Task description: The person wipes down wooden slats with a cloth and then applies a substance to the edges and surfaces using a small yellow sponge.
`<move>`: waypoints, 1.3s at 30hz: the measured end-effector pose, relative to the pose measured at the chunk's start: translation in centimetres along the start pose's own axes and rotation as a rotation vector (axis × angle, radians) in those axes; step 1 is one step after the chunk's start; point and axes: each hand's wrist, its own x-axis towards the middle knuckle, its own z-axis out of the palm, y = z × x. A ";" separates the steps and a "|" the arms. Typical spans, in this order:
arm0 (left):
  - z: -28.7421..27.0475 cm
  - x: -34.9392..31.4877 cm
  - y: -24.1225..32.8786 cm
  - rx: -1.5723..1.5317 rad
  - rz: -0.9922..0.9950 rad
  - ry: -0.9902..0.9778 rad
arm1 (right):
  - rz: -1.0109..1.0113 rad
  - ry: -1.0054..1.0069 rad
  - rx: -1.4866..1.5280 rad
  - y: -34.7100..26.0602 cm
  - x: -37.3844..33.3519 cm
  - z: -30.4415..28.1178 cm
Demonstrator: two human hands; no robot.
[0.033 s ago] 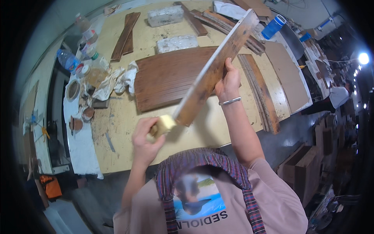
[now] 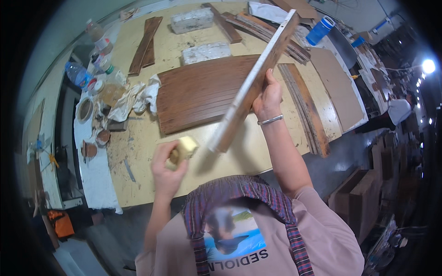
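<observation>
Board (image 2: 256, 79) aslant in right hand (image 2: 268, 99), yellow block (image 2: 188, 147) in left hand (image 2: 166, 165)

Held up at centre, grasped mid-length by the right hand, with part of that grip hidden: long narrow board, tilted from upper right down to lower middle. Clasped in curled fingers of the left hand, just left of the board's lower end and apart from it: yellow block, slightly blurred.

Behind the board and partly covered by it: grooved brown panel (image 2: 198, 94), flat on the cream table (image 2: 142, 179). At upper centre, two smeared white blocks (image 2: 192, 20), the nearer just beside the panel. At upper left, overlapping dark strips (image 2: 143, 48); at upper right, blue bottle (image 2: 321, 31) near more wood strips (image 2: 262, 32). Right of the right hand, strip stack (image 2: 304, 108), then cardboard sheet (image 2: 338, 83). Crowded along the left: crumpled cloth (image 2: 146, 97) beside the panel, clear bottles (image 2: 77, 73), squat jar (image 2: 110, 93).

Compared with the earlier frame: a leftward shift of left hand and yellow block, with a wider gap to the board; a turn of the board, with more pale edge and less brown face in view; same layout of panel and cloth.
</observation>
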 end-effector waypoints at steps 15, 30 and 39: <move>6.3 3.8 7.8 -0.051 0.500 -0.343 | 0.873 -0.622 0.278 4.5 -0.1 -3.1; -0.7 23.1 -1.4 0.320 0.364 0.335 | 1.261 -0.887 -0.096 3.7 -5.4 -6.2; -4.3 19.5 -4.5 0.118 0.033 0.363 | 0.860 -0.865 -0.395 0.9 -7.4 -6.9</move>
